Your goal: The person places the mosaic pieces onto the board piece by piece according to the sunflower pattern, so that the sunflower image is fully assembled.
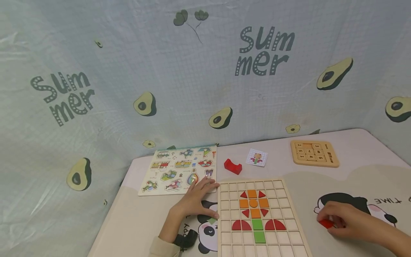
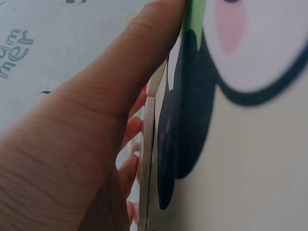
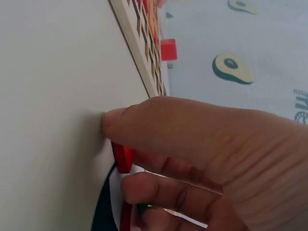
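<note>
My right hand (image 1: 345,221) is down on the tabletop (image 1: 353,185), off to the right of the grid board (image 1: 289,214), and its fingers are curled around a small red piece (image 1: 326,223). The right wrist view shows the thumb pressed flat to the surface with the red piece (image 3: 122,156) tucked just under it, fingers closing in from below. So the piece sits right in my right hand, well apart from my left hand (image 1: 196,198), which is across the board on its far side.

The board lies to the left of the red piece, its long axis running away from me toward the avocado backdrop (image 1: 128,89). An orange, red and green flower pattern fills its middle cells, with bare cells around it.

My left hand rests flat, fingers straight, touching the board's left edge (image 2: 147,159) and the corner of the vehicle peg puzzle (image 1: 179,171); it grips nothing.

Further back a red arch block (image 1: 232,166) sits beside a small pattern card (image 1: 257,157), and a wooden number slide puzzle (image 1: 314,153) lies well off to the right.

Writing: "Summer" is printed on the backdrop twice, and "TIME" reads upside down on the panda mat (image 1: 390,201). The slide puzzle tiles carry digits, too small to read surely.
</note>
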`<control>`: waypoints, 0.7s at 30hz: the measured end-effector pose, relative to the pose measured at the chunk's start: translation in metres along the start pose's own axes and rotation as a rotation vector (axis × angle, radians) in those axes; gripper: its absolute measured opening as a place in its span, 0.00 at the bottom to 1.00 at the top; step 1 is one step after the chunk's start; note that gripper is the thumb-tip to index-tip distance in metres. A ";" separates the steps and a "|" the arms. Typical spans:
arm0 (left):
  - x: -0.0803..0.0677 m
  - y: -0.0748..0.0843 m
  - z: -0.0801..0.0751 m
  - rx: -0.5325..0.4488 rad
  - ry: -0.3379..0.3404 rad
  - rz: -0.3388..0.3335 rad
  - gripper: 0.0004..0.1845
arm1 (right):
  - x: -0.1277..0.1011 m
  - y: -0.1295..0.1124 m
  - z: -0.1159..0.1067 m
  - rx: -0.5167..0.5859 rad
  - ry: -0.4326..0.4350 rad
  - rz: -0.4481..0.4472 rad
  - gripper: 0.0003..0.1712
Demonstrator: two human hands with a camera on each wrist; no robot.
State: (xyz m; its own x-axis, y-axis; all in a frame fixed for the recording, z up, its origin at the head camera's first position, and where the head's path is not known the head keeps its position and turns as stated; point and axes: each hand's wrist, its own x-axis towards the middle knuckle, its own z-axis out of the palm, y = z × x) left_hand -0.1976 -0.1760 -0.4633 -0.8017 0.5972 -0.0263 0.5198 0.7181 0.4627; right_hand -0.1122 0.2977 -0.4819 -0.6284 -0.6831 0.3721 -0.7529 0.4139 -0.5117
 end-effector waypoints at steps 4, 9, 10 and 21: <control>0.001 0.001 -0.001 -0.004 -0.008 0.000 0.50 | 0.004 -0.002 0.006 -0.037 0.021 0.030 0.28; 0.001 0.001 -0.002 0.003 -0.009 -0.005 0.49 | 0.015 -0.010 0.013 -0.079 0.034 0.072 0.25; 0.001 0.001 -0.002 0.002 -0.007 -0.005 0.49 | 0.018 -0.012 0.014 -0.078 0.021 0.099 0.23; 0.000 0.001 0.000 0.015 -0.003 -0.017 0.50 | 0.042 -0.029 0.024 -0.063 -0.012 0.159 0.18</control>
State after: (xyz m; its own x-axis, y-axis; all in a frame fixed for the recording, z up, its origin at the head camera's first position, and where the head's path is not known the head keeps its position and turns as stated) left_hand -0.1975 -0.1753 -0.4627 -0.8096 0.5858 -0.0371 0.5103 0.7337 0.4486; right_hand -0.1119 0.2422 -0.4697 -0.7383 -0.6134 0.2806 -0.6554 0.5541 -0.5132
